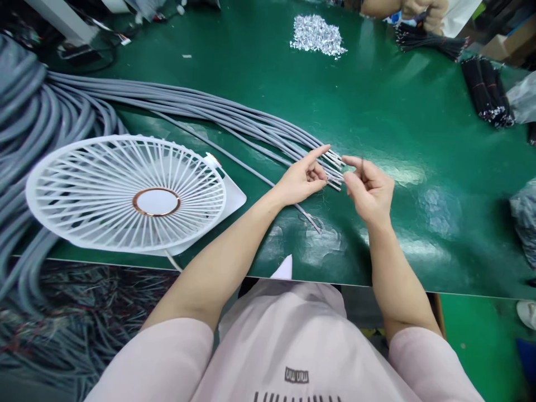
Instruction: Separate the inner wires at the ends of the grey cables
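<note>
My left hand (304, 177) lies over the front ends of a bundle of grey cables (259, 120). Its index finger points out along the stripped white cable ends (334, 158), the thumb is stretched out and the other fingers curl loosely. Just right of these tips is my right hand (372, 187), its thumb and index finger close to the ends and the remaining fingers curled in. A thin dark sliver shows by its index finger, too small to name. One separate cable (247, 166) runs under my left wrist, its split wire ends (314, 221) lying nearer the table edge.
A white fan (159, 202) lies left of my forearm on the green table (234, 56). Thick cable coils (25, 111) fill the far left. Silvery scraps (316, 34) are heaped at the back. Black wire bundles (488, 92) and another person's hands (427, 11) are at upper right.
</note>
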{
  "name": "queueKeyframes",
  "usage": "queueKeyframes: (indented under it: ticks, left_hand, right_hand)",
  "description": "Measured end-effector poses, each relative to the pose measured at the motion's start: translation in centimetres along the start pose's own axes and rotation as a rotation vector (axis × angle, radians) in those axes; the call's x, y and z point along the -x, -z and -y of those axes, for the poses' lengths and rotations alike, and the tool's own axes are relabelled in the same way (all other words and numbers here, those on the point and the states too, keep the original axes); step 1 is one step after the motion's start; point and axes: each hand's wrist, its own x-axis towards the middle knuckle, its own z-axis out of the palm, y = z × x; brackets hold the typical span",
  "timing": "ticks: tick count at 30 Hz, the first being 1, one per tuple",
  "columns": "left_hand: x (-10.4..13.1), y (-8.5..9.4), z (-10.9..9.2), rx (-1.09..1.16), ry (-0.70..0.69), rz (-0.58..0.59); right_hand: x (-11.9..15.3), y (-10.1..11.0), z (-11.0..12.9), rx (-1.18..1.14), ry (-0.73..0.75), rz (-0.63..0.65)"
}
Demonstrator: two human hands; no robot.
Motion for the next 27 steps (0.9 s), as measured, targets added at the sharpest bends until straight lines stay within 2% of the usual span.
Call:
queueKeyframes:
  ticks: [5,7,9,12,15,17,20,24,27]
  left_hand:
    - [-0.2,0.1,0.7,0.0,-0.061,0.037]
    - [-0.2,0.1,0.8,-0.008,-0.082,0.042]
    - [-0.3,0.2,0.7,-0.05,-0.105,0.016]
    - [-0.3,0.8,-0.2,-0.235,-0.143,-0.166]
    - [-0.1,1.6,-1.3,-0.558,-0.166,-0.363]
    - [-0.1,1.9,-1.7,-0.753,-0.163,-0.345]
    - [-0.2,2.2,-1.4,-0.897,-0.17,-0.238]
    - [-0.4,2.4,-0.9,-0.872,-0.223,-0.225]
    - [-0.5,2.7,-1.1,-0.825,-0.324,-0.228]
  right_hand:
    - [0.3,-1.1,-0.6,0.262,0.086,0.199]
    - [0.2,-1.4,-1.0,0.367,0.086,0.212]
    - [-0.1,-1.5,-1.3,0.456,0.083,0.165]
    - [-0.5,-1.3,-1.7,0.509,0.086,0.081]
    - [-0.7,-1.1,-1.8,0.479,0.08,0.028]
    - [-0.6,-1.1,-1.6,0.428,0.076,-0.004]
    - [-0.5,-1.1,-1.2,0.362,0.082,-0.04]
    - [-0.5,-1.0,-1.0,0.356,0.092,-0.058]
    - [-0.5,-1.0,-1.3,0.353,0.105,-0.045]
